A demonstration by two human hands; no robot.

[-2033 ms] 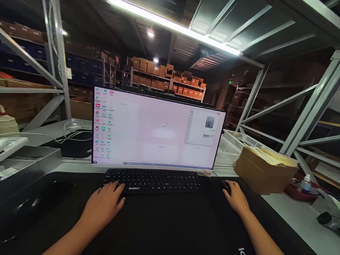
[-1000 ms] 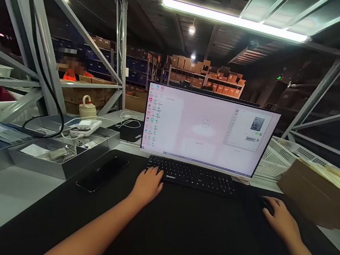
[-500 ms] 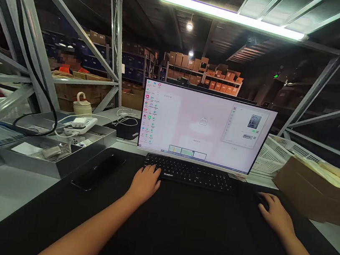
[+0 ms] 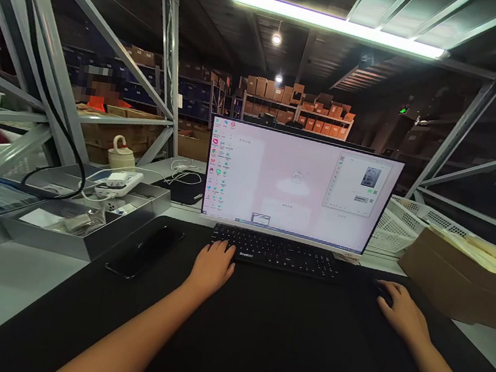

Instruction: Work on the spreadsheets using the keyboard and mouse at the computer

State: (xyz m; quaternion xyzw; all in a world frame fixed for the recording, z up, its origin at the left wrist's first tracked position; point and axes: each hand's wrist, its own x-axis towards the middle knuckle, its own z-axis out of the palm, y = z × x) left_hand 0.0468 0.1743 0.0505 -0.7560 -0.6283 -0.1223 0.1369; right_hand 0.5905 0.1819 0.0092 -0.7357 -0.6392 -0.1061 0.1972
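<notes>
My left hand [image 4: 213, 265] rests at the left end of a black keyboard [image 4: 286, 257], its fingers stretched over the keys and holding nothing. To the right, my right hand [image 4: 407, 316] is curled over a dark computer mouse [image 4: 387, 293], which the fingers partly hide. Both forearms lie across a large black desk mat [image 4: 281, 344]. Behind the keyboard stands a lit monitor [image 4: 277, 178] showing desktop icons on the left, a chat-like window on the right and one small preview above the taskbar. A black smartphone [image 4: 144, 252] lies left of my left hand.
Left are a grey divided tray [image 4: 87, 246] with a white device [image 4: 120, 183], cables and a cream flask [image 4: 120, 154]. A cardboard box [image 4: 456, 280] and white baskets [image 4: 392, 228] stand right. Metal posts frame the desk; a person [image 4: 103, 101] is beyond, left.
On the screen, the row of several previews above the taskbar has shrunk to one. The person in the background has shifted a little. My two hands have stayed in place.
</notes>
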